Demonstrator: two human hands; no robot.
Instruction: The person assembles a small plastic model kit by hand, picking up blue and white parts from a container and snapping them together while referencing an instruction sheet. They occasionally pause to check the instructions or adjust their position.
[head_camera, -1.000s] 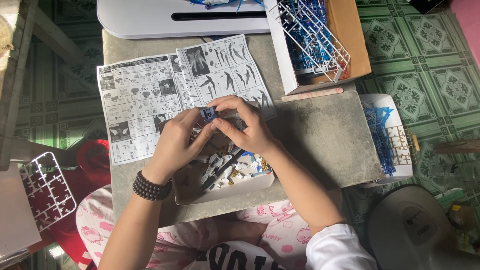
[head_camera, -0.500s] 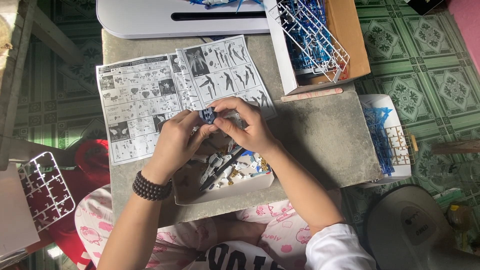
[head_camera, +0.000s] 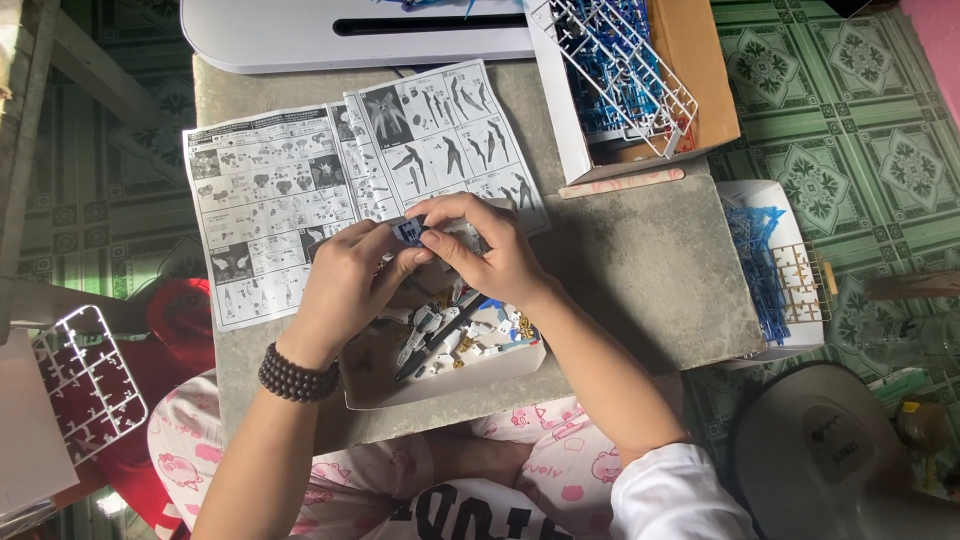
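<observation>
1. The left hand (head_camera: 345, 285) and the right hand (head_camera: 490, 250) meet above the middle of the grey stone-like worktop (head_camera: 640, 270), fingertips pressed together.
2. Both hands pinch one small blue plastic model part (head_camera: 410, 231); each hand is closed narrowly on it, thumb against forefinger. The part sits between the two thumbs, over the lower edge of the instruction sheet.
3. The left wrist carries a bracelet of dark round beads (head_camera: 297, 376).
4. The black-and-white printed folded instruction sheet (head_camera: 270, 200) lies flat on the worktop, beyond and to the left of the hands, partly covered by them.
5. A shallow white cardboard tray (head_camera: 440, 385) rests at the near worktop edge, directly below the hands. It holds loose white, blue and yellow model pieces (head_camera: 445, 335) and a dark slim tool; the tool's kind cannot be told.
6. An open brown-and-white cardboard box (head_camera: 700, 60) stands at the far right corner, holding white and blue plastic part frames (head_camera: 620, 60).
7. A thin pinkish flat stick (head_camera: 620, 184) lies just in front of that box.
8. A white plastic part frame (head_camera: 85, 385) lies off the worktop, at the left.
</observation>
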